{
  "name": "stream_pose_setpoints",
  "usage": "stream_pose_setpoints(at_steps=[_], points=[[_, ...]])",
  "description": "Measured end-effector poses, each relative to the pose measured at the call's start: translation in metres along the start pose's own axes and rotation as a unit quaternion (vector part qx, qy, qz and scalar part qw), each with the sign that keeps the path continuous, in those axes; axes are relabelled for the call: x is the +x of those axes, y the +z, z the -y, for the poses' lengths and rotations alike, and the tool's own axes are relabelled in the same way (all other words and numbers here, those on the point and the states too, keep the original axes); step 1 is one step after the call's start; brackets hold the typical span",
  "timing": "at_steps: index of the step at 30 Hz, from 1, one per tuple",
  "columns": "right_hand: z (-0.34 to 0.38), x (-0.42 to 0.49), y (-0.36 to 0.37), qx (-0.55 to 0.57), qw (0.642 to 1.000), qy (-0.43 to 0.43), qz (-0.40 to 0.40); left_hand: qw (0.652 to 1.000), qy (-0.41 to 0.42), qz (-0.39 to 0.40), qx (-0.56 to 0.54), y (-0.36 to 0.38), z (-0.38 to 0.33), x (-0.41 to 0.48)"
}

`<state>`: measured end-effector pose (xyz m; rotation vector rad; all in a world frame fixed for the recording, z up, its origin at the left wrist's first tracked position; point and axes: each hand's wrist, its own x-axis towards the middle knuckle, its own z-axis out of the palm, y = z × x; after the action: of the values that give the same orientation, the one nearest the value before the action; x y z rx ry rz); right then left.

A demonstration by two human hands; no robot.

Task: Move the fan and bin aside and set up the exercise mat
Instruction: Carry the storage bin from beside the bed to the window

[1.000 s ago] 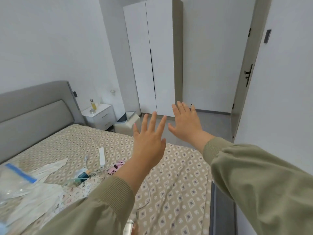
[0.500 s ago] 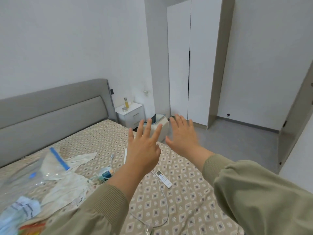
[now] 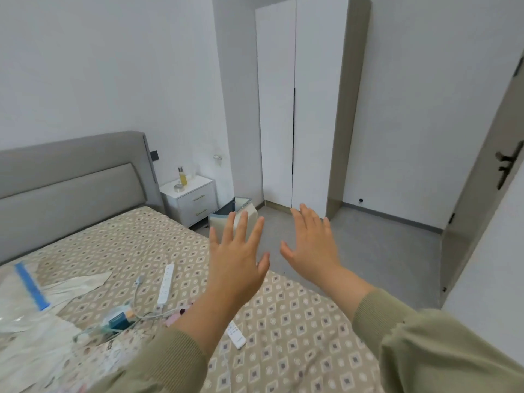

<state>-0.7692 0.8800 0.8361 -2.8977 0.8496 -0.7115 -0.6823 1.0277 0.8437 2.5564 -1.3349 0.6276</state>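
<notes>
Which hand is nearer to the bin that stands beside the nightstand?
Left. The left hand is raised in front of the bin, and its fingers overlap it in the view. The right hand is off to the bin's right, over the floor.

The left hand [image 3: 236,265] and right hand [image 3: 310,242] draw apart: bare floor [image 3: 273,236] now shows between their thumbs, where a second ago they nearly overlapped. The bin [image 3: 217,224], earlier just left of the left fingers, now sits directly behind those fingertips. A white remote [image 3: 236,334] comes into sight well below the left fingers, beside the forearm.
</notes>
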Motion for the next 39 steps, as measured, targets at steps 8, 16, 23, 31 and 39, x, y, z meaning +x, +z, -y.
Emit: stream_pose_setpoints(at_steps=[8, 16, 23, 31, 39], points=[[-0.143, 0.126, 0.02, -0.045, 0.993, -0.102, -0.029, 0.995, -0.054, -0.019, -0.082, 0.082, -0.076, 0.15], [-0.162, 0.178, 0.022, 0.033, 0.989, -0.127, -0.062, 0.998, -0.052, -0.047, 0.001, 0.082, -0.081, 0.205], [-0.191, 0.187, 0.047, 0.013, 0.994, -0.104, -0.033, 0.999, -0.025, 0.009, 0.034, 0.109, -0.097, 0.233], [-0.313, 0.267, 0.094, 0.018, 0.996, -0.083, 0.014, 1.0, -0.012, 0.019, 0.022, 0.178, -0.18, 0.346], [-0.492, 0.439, 0.143, 0.011, 0.988, -0.143, 0.058, 0.989, -0.146, 0.032, -0.004, 0.29, -0.293, 0.53]])
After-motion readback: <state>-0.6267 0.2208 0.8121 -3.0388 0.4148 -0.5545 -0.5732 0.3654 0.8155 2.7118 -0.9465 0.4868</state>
